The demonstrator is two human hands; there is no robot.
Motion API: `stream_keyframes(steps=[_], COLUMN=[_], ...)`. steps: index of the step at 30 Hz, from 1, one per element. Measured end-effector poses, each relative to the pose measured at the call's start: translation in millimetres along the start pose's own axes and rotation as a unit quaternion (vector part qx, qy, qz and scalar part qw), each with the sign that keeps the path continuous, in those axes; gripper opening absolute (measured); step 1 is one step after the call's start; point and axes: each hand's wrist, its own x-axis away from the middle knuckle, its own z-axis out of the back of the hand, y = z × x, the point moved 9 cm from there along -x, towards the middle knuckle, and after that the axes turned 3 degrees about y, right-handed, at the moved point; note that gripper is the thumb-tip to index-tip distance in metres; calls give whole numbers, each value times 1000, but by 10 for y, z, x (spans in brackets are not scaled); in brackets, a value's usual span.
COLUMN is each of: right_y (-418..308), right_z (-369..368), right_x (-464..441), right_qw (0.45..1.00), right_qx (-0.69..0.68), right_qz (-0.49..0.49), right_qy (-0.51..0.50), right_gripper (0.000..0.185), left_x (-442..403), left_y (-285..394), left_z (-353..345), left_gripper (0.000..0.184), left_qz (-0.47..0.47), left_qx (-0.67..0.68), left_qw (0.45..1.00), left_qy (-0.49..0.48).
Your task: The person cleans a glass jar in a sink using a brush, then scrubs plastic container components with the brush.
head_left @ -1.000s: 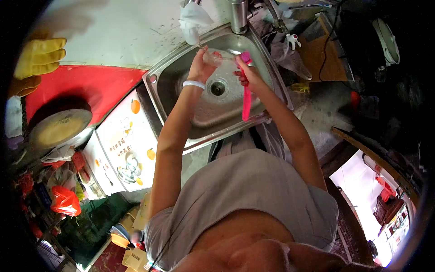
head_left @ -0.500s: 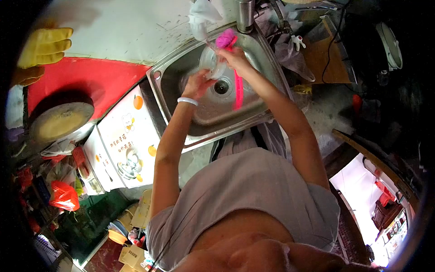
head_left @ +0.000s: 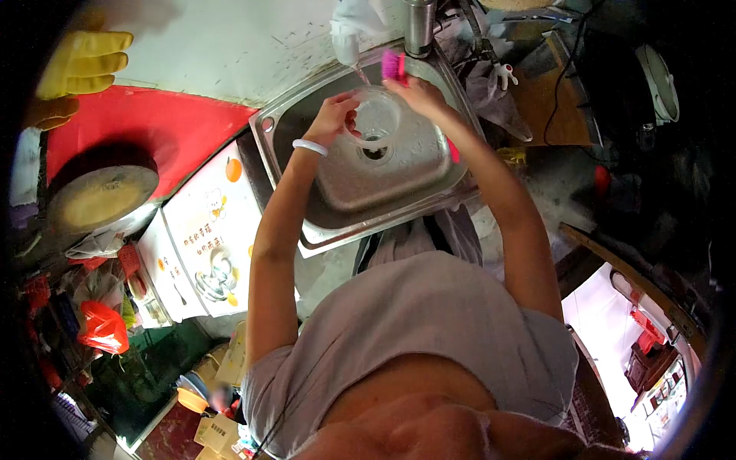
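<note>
A clear, round plastic bowl [head_left: 379, 115] is held over the steel sink [head_left: 360, 192], its opening facing up toward me. My left hand [head_left: 335, 116], with a white bangle at the wrist, grips the bowl's left rim. In my right hand [head_left: 420, 96] is a pink scrub brush [head_left: 394, 67], bristle head up beside the bowl's far right rim. The brush's handle passes under my forearm, and its end shows to the right. Water runs from the white-wrapped faucet [head_left: 346, 47] at the bowl's far edge. Part of the drain [head_left: 374, 155] shows below the bowl.
A steel cylinder [head_left: 418, 29] stands behind the sink's back corner. Yellow rubber gloves [head_left: 84, 65] hang at the upper left, above a round board [head_left: 103, 201]. A grey plastic bag [head_left: 491, 100] and a brown board [head_left: 548, 96] lie to the right.
The bowl has turned to face up and shifted slightly right. My right hand has moved right with the brush, whose handle has swung rightward. My left hand has risen along the bowl's rim.
</note>
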Motion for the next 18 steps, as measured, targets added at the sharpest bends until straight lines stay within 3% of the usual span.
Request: stream_keyframes(steps=[5, 7, 8, 10, 11, 14, 15, 16, 18], right_y=[129, -168, -189, -30, -13, 193, 107, 182, -350], right_z=[-16, -238, -208, -286, -100, -181, -257, -340, -204], right_x=[132, 208, 178, 107, 166, 234, 172, 117, 218], right_qw=[991, 955, 956, 952, 969, 947, 960, 961, 923], right_qx=[115, 253, 253, 291, 238, 316, 266, 268, 288], right_qz=[53, 153, 149, 49, 63, 26, 80, 74, 234], right_qy=[48, 15, 17, -79, -21, -44, -2, -2, 100], right_gripper=[68, 61, 61, 63, 66, 70, 73, 73, 72], left_x=[-56, -203, -223, -198, -95, -80, -174, -271, -281], left_y=[-110, -165, -172, -127, -65, -96, -164, -241, -127], left_z=[-69, -165, -211, -228, -200, -252, -297, -300, -276], left_gripper=[30, 34, 34, 34, 28, 24, 19, 19, 14], left_qz=[6, -13, -13, -52, -32, -31, -42, -39, -71], left_qx=[11, -53, -55, 1, -30, 18, 4, 5, 20], left_qw=[999, 998, 998, 999, 997, 997, 998, 998, 995], left_qy=[34, 25, 20, 15, 60, 69, 52, 46, 59])
